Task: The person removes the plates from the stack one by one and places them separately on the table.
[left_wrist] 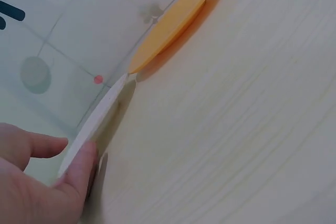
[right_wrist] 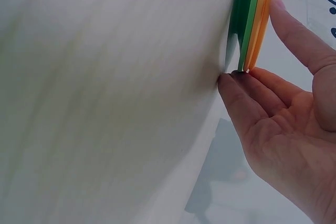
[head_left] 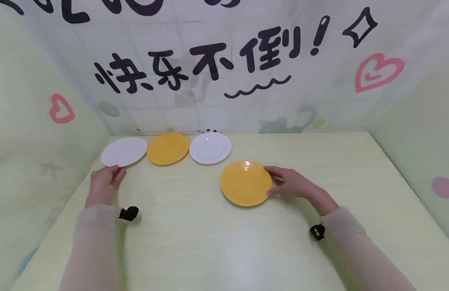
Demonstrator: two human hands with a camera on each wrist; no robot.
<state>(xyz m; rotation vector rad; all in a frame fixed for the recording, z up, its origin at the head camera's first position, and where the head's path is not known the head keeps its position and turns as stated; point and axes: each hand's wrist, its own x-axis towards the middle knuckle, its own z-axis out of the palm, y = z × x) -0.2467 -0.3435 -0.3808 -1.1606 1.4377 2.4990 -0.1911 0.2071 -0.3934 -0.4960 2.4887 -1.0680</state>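
My left hand [head_left: 103, 181] is at the near rim of a white plate [head_left: 124, 151] at the far left, gripping its edge between thumb and finger. In the left wrist view, the thumb lies against the near rim of this white plate [left_wrist: 94, 119]. The right hand [head_left: 291, 184] holds the right edge of a stack of plates, thumb and fingers spread along the rim. On top, a yellow plate [head_left: 245, 182] faces up; seen edge-on in the right wrist view, a green plate [right_wrist: 250, 24] sits under the yellow rims [right_wrist: 262, 24].
Beside the left plate, a yellow plate [head_left: 168, 148] and another white plate [head_left: 210, 148] continue a row along the back wall. The pale wooden table [head_left: 210, 246] is bounded by printed fabric walls [head_left: 210, 109]. Black wrist devices [head_left: 129, 213] show at both sleeves.
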